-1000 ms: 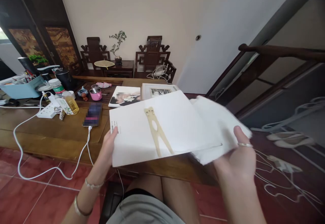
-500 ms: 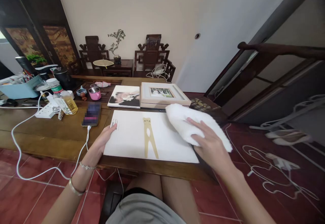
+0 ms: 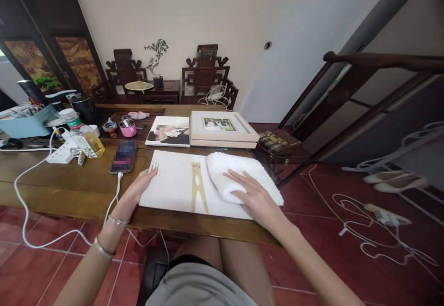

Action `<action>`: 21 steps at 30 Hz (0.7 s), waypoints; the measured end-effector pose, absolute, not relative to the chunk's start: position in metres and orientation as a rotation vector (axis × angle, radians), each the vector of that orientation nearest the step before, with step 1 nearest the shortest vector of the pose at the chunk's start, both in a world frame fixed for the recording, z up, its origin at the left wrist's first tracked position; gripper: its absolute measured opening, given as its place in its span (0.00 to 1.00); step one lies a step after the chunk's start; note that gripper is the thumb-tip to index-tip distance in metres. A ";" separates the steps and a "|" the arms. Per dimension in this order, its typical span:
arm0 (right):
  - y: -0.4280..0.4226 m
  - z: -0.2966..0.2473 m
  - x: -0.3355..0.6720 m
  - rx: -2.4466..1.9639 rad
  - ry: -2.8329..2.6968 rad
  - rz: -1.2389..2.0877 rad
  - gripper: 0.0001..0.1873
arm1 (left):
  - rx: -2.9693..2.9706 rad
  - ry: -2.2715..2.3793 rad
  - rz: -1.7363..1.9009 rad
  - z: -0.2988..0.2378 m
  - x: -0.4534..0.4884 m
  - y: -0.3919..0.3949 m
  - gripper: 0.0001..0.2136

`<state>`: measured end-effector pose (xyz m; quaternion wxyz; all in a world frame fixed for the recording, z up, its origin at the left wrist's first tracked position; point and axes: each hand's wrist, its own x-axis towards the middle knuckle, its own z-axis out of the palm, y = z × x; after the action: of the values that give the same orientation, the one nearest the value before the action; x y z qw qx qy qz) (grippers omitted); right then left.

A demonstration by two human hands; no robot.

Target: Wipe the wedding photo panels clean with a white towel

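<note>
Since half a second ago, the white cloth [image 3: 229,169] is sliding leftward across the white board [image 3: 169,186], and my right hand [image 3: 251,195] is riding with it toward the gold stand [image 3: 198,188]. That hand is lying spread and flat, pressing the cloth onto the board's right half. My left hand [image 3: 138,188] is resting on the board's left edge with its fingers loosely laid down, pinching nothing that I can make out.

The board is lying flat at the near edge of the wooden worktop [image 3: 69,176], just in front of a framed picture [image 3: 222,128] and a photo print [image 3: 169,131]. A phone [image 3: 124,156] is lying to its left with a white cable plugged in, near a bottle [image 3: 86,140] and a pink cup [image 3: 128,128]. Red floor tiles [image 3: 312,250] are spreading below. Carved chairs [image 3: 206,72] are standing against the pale wall, and a dark stair rail [image 3: 381,61] is running along the right.

I am finding the small print at the board's corner and the bottle's green label too tiny to read.
</note>
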<state>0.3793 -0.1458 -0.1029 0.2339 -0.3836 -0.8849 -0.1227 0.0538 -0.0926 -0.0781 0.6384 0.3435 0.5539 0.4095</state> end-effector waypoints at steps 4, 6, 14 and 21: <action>-0.142 -0.103 0.380 -1.056 -2.454 -0.297 0.21 | 1.140 1.432 0.841 -0.069 0.050 -0.093 0.20; -0.140 -0.104 0.381 -1.057 -2.454 -0.273 0.22 | 1.409 1.608 0.781 -0.066 0.048 -0.093 0.25; -0.129 -0.112 0.382 -1.060 -2.414 -0.206 0.24 | 2.089 1.965 0.431 -0.067 0.053 -0.092 0.20; -0.129 -0.114 0.384 -1.072 -2.404 -0.164 0.24 | 2.365 1.895 0.437 -0.082 0.054 -0.097 0.17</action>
<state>0.3844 -0.1288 -0.1139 0.2495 -0.3935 -0.8827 -0.0603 0.0545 -0.0969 -0.0816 0.0398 0.7718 0.6184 0.1427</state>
